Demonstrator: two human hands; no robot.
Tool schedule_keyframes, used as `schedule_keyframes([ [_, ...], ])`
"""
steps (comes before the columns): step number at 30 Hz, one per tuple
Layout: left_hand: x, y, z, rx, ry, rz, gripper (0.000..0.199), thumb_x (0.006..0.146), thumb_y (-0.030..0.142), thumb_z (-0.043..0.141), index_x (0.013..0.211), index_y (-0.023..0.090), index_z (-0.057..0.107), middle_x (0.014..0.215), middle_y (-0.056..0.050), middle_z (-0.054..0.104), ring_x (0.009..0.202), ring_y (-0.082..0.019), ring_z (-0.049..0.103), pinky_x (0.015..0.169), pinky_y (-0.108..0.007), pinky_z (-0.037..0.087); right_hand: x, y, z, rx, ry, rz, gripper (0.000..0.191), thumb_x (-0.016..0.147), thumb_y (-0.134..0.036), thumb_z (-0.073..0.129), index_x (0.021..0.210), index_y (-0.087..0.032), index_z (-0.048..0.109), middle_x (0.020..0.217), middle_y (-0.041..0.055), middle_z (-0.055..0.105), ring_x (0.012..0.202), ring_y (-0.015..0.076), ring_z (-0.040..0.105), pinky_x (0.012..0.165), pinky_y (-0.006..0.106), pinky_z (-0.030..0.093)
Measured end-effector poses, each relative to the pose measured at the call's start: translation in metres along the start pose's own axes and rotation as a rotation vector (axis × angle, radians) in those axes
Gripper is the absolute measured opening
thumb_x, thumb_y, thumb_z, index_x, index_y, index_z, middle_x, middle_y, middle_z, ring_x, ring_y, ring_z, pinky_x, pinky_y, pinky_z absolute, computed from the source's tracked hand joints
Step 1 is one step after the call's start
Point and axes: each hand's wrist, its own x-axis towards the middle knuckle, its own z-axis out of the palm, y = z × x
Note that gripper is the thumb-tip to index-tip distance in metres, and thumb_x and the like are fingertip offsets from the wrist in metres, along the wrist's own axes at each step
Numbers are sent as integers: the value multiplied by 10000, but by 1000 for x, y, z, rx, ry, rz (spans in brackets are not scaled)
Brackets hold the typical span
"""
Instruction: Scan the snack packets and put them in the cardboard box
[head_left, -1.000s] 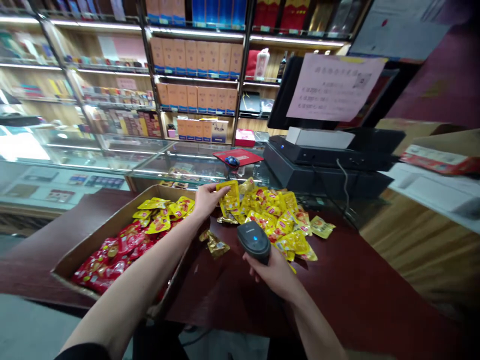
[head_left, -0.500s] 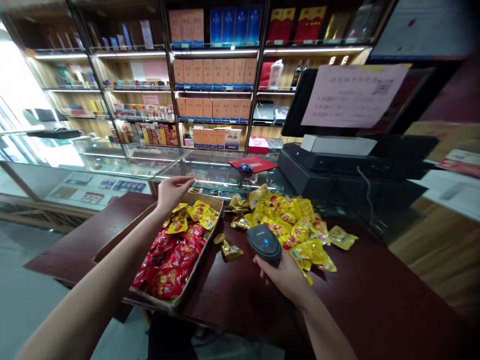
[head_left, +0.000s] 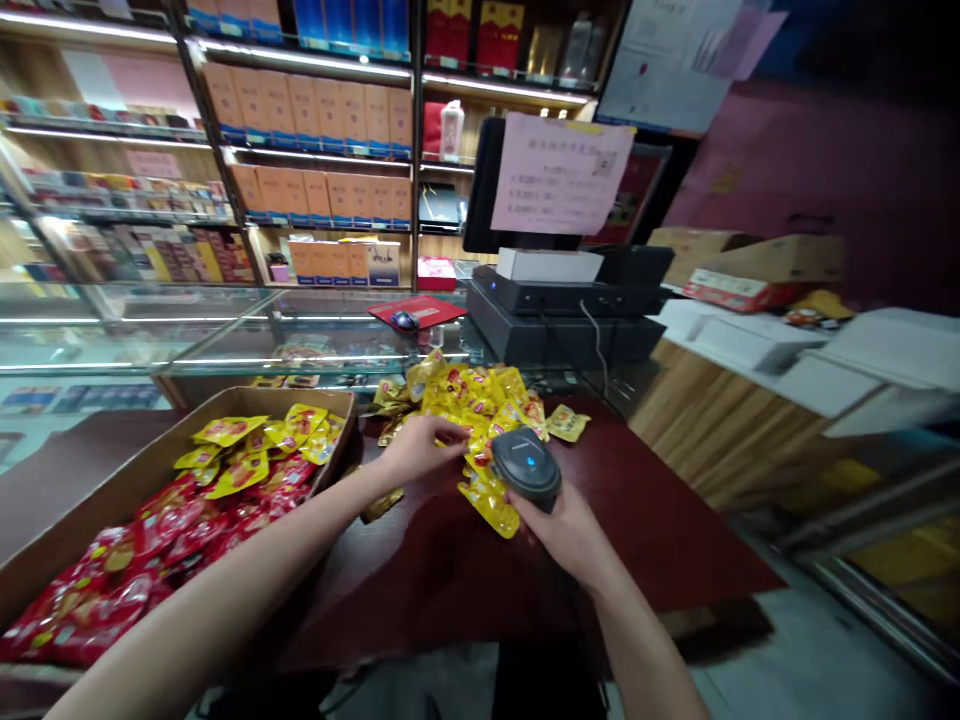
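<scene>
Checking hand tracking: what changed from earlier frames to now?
Left hand moved right from over the cardboard box to the yellow packets; whether it grips one is unclear. It let go of the one pinched a second ago. Right hand shifted the scanner right relative to the packets. Unchanged: scanner held, box left of the packets.

Table (head_left: 637, 545) dark red-brown, smooth, faintly shiny. Open cardboard box (head_left: 112, 505) on left part. Heap of yellow packets (head_left: 469, 388) toward far side, loosely piled, overlapping, spilling nearer at front. Gold-coloured packets (head_left: 390, 397) along heap's left edge. Pale yellow packet (head_left: 568, 423) just right of heap. Gold packet (head_left: 382, 506) between box and heap, partly hidden.
</scene>
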Motion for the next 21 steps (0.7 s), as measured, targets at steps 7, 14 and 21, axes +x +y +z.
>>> schedule_keyframes([
  [7, -14, -2, 58, 471, -166, 116, 480, 838, 501, 639, 1223, 213, 649, 1094, -105, 630, 966, -238, 621, 821, -328, 478, -11, 19, -24, -91, 38, 143, 228, 736, -373, 714, 772, -195, 577, 479, -44, 540, 400, 118, 473, 408, 239, 396],
  [14, -14, 2, 60, 747, -316, 496, 189, 929, 247, 517, 938, 199, 700, 1125, -106, 619, 1132, -264, 512, 892, -374, 392, -12, 30, -22, -49, 51, 200, 244, 727, -374, 710, 779, -197, 550, 514, -46, 537, 409, 110, 470, 403, 233, 394],
  [21, -16, -5, 46, 721, -391, 275, 262, 830, 207, 589, 1088, 158, 605, 1057, -102, 651, 939, -223, 614, 798, -314, 443, -14, 26, -16, -76, -4, 168, 229, 735, -363, 698, 858, -185, 622, 576, -13, 611, 444, 132, 520, 443, 254, 438],
])
